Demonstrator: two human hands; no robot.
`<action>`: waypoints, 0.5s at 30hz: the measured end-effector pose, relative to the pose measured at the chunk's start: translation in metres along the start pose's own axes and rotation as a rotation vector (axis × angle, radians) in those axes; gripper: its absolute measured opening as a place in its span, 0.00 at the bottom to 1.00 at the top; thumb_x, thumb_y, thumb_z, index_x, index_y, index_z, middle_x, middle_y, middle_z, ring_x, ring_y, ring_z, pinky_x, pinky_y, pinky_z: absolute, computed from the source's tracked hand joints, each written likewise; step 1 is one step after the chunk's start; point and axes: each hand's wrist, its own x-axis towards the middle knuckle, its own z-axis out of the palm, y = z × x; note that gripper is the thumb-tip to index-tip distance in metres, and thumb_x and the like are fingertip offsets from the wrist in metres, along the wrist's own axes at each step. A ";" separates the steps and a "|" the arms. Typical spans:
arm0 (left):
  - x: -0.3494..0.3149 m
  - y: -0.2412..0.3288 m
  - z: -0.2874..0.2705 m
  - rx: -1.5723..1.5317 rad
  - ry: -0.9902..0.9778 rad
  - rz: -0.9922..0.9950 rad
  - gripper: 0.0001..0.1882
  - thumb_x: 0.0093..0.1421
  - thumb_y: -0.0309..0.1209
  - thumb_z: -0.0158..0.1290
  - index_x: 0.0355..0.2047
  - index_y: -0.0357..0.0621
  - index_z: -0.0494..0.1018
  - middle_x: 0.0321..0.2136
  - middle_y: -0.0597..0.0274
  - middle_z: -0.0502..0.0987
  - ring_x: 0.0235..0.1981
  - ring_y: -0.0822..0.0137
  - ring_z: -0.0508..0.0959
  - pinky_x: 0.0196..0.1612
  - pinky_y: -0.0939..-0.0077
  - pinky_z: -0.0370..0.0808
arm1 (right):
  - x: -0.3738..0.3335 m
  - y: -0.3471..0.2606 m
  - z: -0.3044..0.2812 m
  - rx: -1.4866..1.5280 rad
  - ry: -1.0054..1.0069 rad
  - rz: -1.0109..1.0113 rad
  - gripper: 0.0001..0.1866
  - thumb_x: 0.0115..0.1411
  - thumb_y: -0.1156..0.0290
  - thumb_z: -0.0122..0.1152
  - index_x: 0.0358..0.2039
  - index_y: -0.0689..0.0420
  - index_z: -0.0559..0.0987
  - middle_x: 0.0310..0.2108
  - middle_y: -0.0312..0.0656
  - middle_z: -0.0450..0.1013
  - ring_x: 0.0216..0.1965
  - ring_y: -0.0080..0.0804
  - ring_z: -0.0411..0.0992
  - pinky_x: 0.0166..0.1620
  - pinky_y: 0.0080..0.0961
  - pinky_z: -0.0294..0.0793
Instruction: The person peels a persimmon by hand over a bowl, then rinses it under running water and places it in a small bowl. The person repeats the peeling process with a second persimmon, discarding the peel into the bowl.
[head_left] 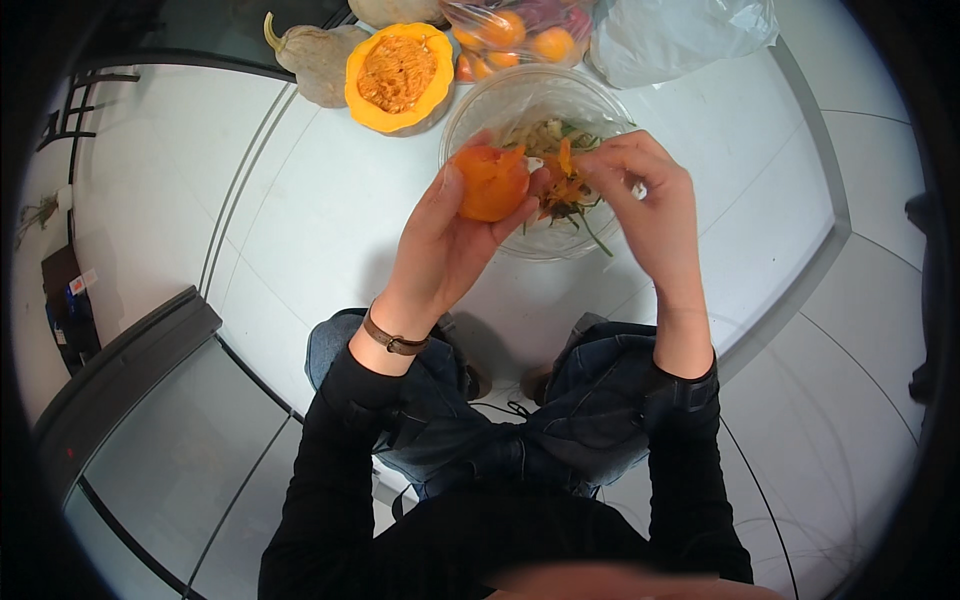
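My left hand (pixel 440 222) is wrapped round a round orange-coloured fruit (pixel 490 185), held over the near left side of a clear plastic tub. Its upper right side looks torn, with a loose strip and a small white patch there. I cannot tell the fruit's exact kind. My right hand (pixel 645 190) pinches a thin scrap of orange peel (pixel 566 158) above the tub, apart from the fruit. The clear tub (pixel 530 248) has a plastic lining and holds scraps (pixel 556 132): orange peel, green stems and pale pieces. My hands partly hide its rim.
Left of the tub stands a cut pumpkin half (pixel 398 80), its seedy flesh facing up, beside a whole tan squash (pixel 322 65). Behind the tub lie a clear bag of orange fruit (pixel 515 35) and a white plastic bag (pixel 680 38). A dark-framed panel (pixel 130 375) stands at left.
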 end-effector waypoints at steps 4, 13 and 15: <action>0.001 -0.004 -0.006 -0.177 0.015 -0.087 0.34 0.76 0.53 0.37 0.71 0.44 0.53 0.68 0.46 0.60 0.68 0.52 0.64 0.69 0.59 0.65 | -0.005 -0.002 0.011 -0.179 0.065 -0.121 0.06 0.56 0.85 0.60 0.32 0.60 0.81 0.32 0.39 0.76 0.32 0.32 0.73 0.37 0.26 0.73; 0.002 -0.008 -0.001 -0.123 0.069 -0.005 0.32 0.75 0.56 0.37 0.70 0.49 0.56 0.67 0.55 0.63 0.68 0.56 0.63 0.71 0.58 0.61 | -0.012 -0.009 0.026 -0.198 0.069 -0.466 0.13 0.48 0.84 0.67 0.36 0.59 0.80 0.34 0.41 0.76 0.38 0.42 0.74 0.41 0.32 0.76; 0.003 -0.009 0.003 -0.104 0.065 0.014 0.33 0.75 0.56 0.35 0.71 0.52 0.55 0.67 0.57 0.63 0.69 0.56 0.63 0.73 0.55 0.58 | -0.015 -0.010 0.036 -0.161 0.092 -0.523 0.17 0.48 0.84 0.71 0.40 0.59 0.81 0.36 0.41 0.77 0.40 0.39 0.76 0.44 0.30 0.77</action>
